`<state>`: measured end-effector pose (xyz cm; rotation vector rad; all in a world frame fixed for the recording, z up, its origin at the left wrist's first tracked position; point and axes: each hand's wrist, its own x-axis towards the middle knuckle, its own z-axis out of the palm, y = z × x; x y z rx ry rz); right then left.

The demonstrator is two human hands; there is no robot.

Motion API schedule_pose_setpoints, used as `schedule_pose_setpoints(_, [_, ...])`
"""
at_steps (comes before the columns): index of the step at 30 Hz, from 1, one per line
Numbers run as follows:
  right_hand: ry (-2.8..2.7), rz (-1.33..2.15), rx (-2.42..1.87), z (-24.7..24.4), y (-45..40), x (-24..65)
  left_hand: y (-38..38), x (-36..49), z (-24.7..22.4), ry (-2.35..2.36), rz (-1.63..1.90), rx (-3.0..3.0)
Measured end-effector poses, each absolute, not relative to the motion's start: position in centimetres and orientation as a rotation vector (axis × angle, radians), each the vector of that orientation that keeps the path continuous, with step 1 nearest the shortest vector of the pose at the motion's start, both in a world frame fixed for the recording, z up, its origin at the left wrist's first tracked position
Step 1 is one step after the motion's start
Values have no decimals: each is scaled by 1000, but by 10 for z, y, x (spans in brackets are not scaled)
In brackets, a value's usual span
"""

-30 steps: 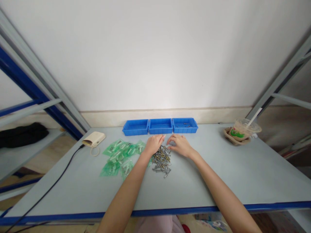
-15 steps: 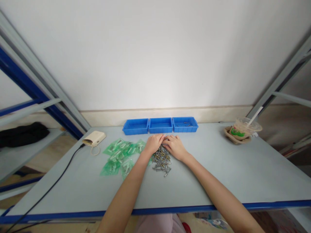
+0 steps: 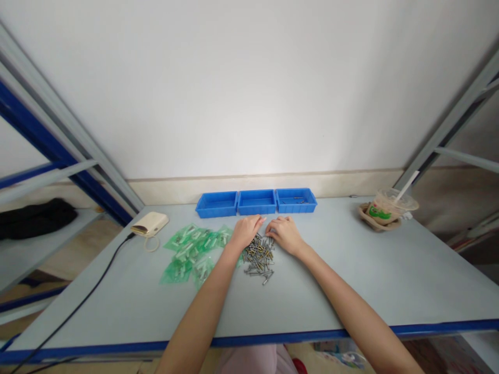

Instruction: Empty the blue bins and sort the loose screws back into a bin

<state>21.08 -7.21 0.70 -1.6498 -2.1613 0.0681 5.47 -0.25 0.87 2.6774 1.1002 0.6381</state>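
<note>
A loose pile of small metal screws (image 3: 259,255), silver with some brass-coloured pieces, lies on the grey table between my forearms. My left hand (image 3: 245,231) is at the pile's upper left edge, its fingers curled inward and the thumb side up. What it holds, if anything, is hidden. At the upper right edge of the pile is my right hand (image 3: 286,235), fingers bent and tips drawn together over the screws. Whatever lies between those fingertips is too small to make out. A narrow gap separates the two hands.
Behind my hands stand a left blue bin (image 3: 217,204), a middle blue bin (image 3: 257,202) and a right blue bin (image 3: 296,200) with a few small metal pieces. Green plastic packets (image 3: 191,249) lie left, near a cream corded device (image 3: 150,223). A drink cup (image 3: 388,206) sits right.
My right hand has moved slightly right, away from my left hand, opening a gap between them. My left hand has stayed nearly in place.
</note>
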Motion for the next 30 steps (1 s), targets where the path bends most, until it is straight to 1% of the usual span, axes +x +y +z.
schedule_pose_setpoints(6, [-1764,229,-1638,10,-66,224,-7,59,14,898,742,2640])
schedule_pose_setpoints(10, [-1724,309,-1581,12,-66,229,-9,61,13,911,714,2714])
schedule_pose_setpoints(14, [-1863,196,-1516,16,-70,227,-9,62,11,980,742,2695])
schedule_pose_setpoints(20, [-1961,-31,-1608,18,-73,227,-10,63,11,976,721,2638])
schedule_pose_setpoints(25, [-1934,-41,-1603,17,-72,231,-7,62,6,891,915,2656])
schedule_pose_setpoints(30, [-2007,-86,-1550,18,-72,232,-7,61,6,917,916,2719])
